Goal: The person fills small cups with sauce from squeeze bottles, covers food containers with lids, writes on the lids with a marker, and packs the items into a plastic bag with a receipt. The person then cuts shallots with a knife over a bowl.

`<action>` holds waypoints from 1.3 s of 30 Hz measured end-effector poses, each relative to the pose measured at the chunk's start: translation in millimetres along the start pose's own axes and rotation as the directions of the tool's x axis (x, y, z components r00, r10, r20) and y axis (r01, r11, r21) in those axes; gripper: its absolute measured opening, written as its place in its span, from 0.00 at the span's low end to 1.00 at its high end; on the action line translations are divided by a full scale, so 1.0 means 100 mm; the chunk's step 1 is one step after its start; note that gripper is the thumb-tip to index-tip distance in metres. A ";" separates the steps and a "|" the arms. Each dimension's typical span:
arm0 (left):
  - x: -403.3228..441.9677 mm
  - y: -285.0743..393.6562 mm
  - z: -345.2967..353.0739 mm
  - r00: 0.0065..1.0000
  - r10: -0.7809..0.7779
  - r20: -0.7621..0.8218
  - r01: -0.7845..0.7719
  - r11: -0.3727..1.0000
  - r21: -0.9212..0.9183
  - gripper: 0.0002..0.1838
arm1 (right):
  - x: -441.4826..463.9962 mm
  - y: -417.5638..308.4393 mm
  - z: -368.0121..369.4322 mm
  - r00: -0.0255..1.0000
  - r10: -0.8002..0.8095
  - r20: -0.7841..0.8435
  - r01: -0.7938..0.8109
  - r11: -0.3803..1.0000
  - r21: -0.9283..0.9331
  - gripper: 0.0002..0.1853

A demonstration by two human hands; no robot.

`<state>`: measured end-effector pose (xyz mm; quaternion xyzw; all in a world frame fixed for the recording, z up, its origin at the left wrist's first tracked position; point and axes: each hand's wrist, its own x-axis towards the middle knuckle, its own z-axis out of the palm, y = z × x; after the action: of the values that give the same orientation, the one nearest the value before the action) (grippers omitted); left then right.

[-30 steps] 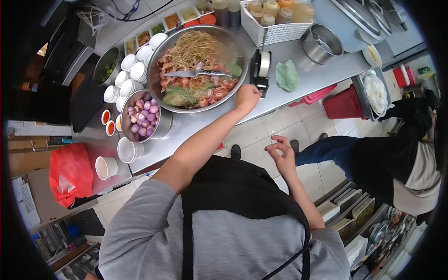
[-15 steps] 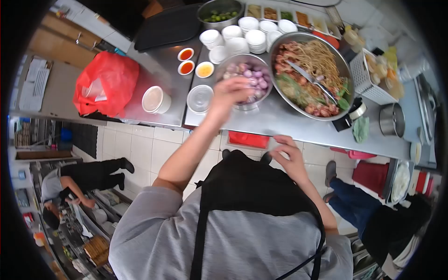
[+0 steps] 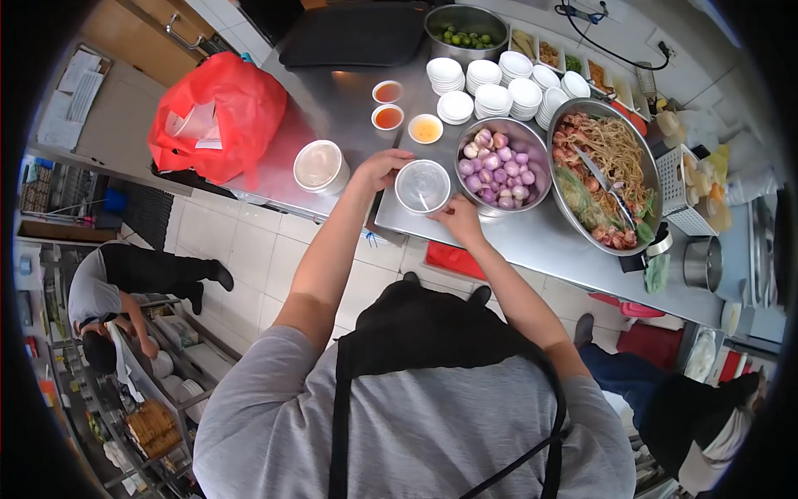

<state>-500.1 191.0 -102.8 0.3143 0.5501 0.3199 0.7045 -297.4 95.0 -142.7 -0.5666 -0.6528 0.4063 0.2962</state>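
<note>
Between the fingers of our two hands, in the head view, we have a round tub (image 3: 422,186) at the counter (image 3: 532,241) edge, the left hand (image 3: 382,170) grasping its left side and the right hand (image 3: 461,219) its near right edge. Just beyond our right fingers stands a steel bowl (image 3: 541,166) of purple onions (image 3: 500,173); left of our left fingers, a second tub (image 3: 321,165). We judge the step in hand to be steadying the round tub, and any next move calls for an even hold; whether it is lidded or lifted, we cannot tell.
</note>
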 end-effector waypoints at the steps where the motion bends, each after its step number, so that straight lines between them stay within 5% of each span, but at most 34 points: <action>1: 0.00 0.02 0.00 0.991 -0.090 0.103 0.084 0.995 0.063 0.17 | 0.04 -0.03 0.01 1.000 -0.018 0.003 0.018 0.999 -0.045 0.16; 10: 0.26 -0.07 -0.03 0.992 -0.112 -0.058 0.126 0.910 0.396 0.16 | 0.04 -0.09 -0.02 0.999 -0.037 -0.004 0.032 0.914 -0.405 0.17; 13: 0.07 0.15 0.06 0.939 0.271 -0.214 -0.041 0.703 0.710 0.12 | -0.42 -0.10 -0.36 0.994 -0.105 -0.029 0.091 0.943 -0.321 0.18; 14: 0.06 0.19 0.08 0.832 0.536 -0.141 -0.214 0.545 0.811 0.15 | -0.62 -0.10 -0.57 0.995 -0.103 -0.002 0.099 0.960 -0.262 0.18; 16: -0.19 0.35 0.50 0.666 0.746 0.007 -0.510 0.448 0.734 0.12 | -1.06 0.10 -1.02 0.997 0.014 -0.080 -0.027 0.987 -0.160 0.18; 17: -0.48 0.46 0.92 0.728 0.686 0.017 -0.494 0.507 0.706 0.10 | -1.31 0.20 -1.28 0.987 0.108 -0.117 -0.113 0.993 -0.035 0.18; 20: -0.81 0.16 1.97 0.738 0.561 0.375 -0.671 0.553 0.493 0.09 | -2.03 0.73 -2.10 0.842 0.290 -0.454 -0.286 0.955 0.081 0.12; 23: -1.04 -0.42 2.98 0.595 0.325 0.735 -0.750 0.553 0.362 0.11 | -2.48 1.04 -2.78 0.520 0.324 -0.790 -0.315 0.933 0.174 0.11; 24: -1.00 -0.71 3.28 0.568 0.256 0.783 -0.684 0.676 0.275 0.12 | -2.53 1.25 -2.93 0.420 0.297 -0.858 -0.250 0.946 0.206 0.12; 25: -0.95 -0.92 3.57 0.516 0.270 0.813 -0.720 0.651 0.241 0.13 | -2.55 1.37 -3.08 0.373 0.241 -0.896 -0.343 0.933 0.108 0.15; 26: -0.87 -1.10 3.83 0.463 0.284 0.839 -0.752 0.626 0.204 0.15 | -2.49 1.46 -3.18 0.355 0.293 -0.888 -0.309 0.933 0.185 0.17; 28: -0.53 -1.42 4.29 0.608 0.067 0.791 -0.547 0.757 0.357 0.15 | -2.27 1.59 -3.33 0.384 0.448 -0.808 -0.224 0.894 0.389 0.18; 30: -0.29 -1.53 4.66 0.708 0.152 0.690 -0.510 0.786 0.350 0.13 | -2.01 1.44 -3.40 0.401 0.662 -0.633 -0.168 0.733 0.659 0.17; 32: -0.14 -1.56 4.87 0.813 0.135 0.566 -0.345 0.895 0.283 0.10 | -1.87 1.43 -3.45 0.522 0.752 -0.403 -0.201 0.567 0.799 0.17; 34: -0.16 -1.42 4.92 0.825 0.097 0.557 -0.296 0.914 0.279 0.08 | -1.76 1.69 -3.43 0.657 0.617 -0.432 -0.015 0.585 0.811 0.17; 35: -0.12 -1.45 4.92 0.820 0.075 0.568 -0.287 0.912 0.294 0.09 | -1.80 1.72 -3.43 0.653 0.620 -0.435 -0.012 0.582 0.813 0.17; 37: -0.07 -1.45 4.90 0.815 0.047 0.577 -0.274 0.909 0.313 0.09 | -1.93 1.26 -3.36 0.481 0.526 -0.701 -0.030 0.809 0.587 0.14; 39: 0.07 -1.53 4.87 0.736 -0.092 0.671 -0.193 0.921 0.338 0.12 | -2.19 1.11 -3.07 0.550 0.532 -0.644 0.017 0.764 0.645 0.10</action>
<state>-7.4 60.9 -132.8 0.5557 0.2999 0.0890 0.7702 57.6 -56.8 -70.7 -0.6608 -0.1934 0.3275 0.6471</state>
